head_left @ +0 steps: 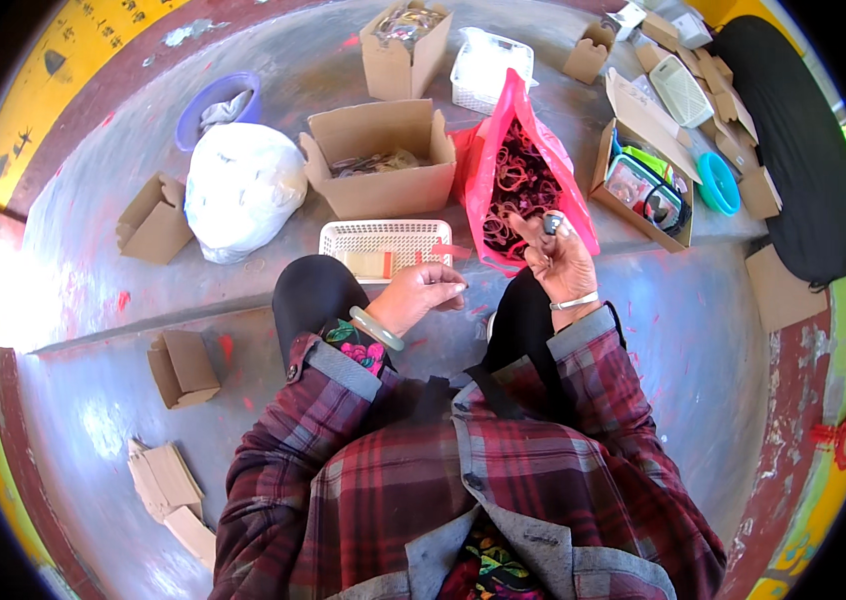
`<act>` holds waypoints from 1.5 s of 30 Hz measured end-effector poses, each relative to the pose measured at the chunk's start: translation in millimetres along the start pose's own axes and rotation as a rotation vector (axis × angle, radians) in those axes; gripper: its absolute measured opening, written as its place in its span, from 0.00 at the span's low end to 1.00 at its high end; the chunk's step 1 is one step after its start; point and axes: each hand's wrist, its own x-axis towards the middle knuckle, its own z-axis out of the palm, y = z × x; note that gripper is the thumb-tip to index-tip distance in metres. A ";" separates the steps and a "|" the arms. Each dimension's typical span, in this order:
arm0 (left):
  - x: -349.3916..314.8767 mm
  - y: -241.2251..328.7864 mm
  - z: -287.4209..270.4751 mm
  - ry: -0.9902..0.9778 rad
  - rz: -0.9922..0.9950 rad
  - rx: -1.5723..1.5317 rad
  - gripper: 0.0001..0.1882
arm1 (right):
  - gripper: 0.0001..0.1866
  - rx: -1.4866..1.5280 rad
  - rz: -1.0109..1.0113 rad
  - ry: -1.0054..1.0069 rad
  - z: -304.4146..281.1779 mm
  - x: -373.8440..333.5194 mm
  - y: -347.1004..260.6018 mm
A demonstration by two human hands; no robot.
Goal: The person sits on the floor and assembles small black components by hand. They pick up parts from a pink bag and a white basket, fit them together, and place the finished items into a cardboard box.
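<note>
My left hand (425, 294) is closed, thumb and fingers pressed together, just on the near side of a white plastic basket (333, 238). What it pinches, if anything, is too small to make out. A flat yellowish piece (369, 264) and a red strip (443, 251) lie at the basket. At the near edge of a pink-red plastic bag (573, 190) is my right hand (561, 268), raised with its fingers bent and apart. A dark grey band-like thing (552, 223) is on one of its fingers. Dark red, loop-like pieces (515, 170) fill the bag.
Beyond the basket stands a cardboard box (383, 190) with small items inside. A full white bag (246, 190) and a purple basin (193, 110) are at the left. On the right are a box of mixed goods (678, 238) and a turquoise basin (718, 184). A floor step runs across.
</note>
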 end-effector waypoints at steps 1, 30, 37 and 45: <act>-0.7 1.9 0.9 -0.008 -0.008 -0.022 0.12 | 0.08 0.004 -0.017 0.017 -4.9 -0.2 0.4; 8.0 -7.4 0.6 0.019 0.095 0.164 0.09 | 0.10 -1.417 -0.282 -0.341 61.2 -23.1 36.5; 10.5 -16.1 7.4 0.057 0.260 0.373 0.11 | 0.07 -1.411 -0.282 -0.419 60.3 -34.1 36.8; -0.2 -9.2 16.0 -0.041 0.293 0.640 0.15 | 0.09 -1.456 -0.189 -0.699 56.2 -39.7 31.0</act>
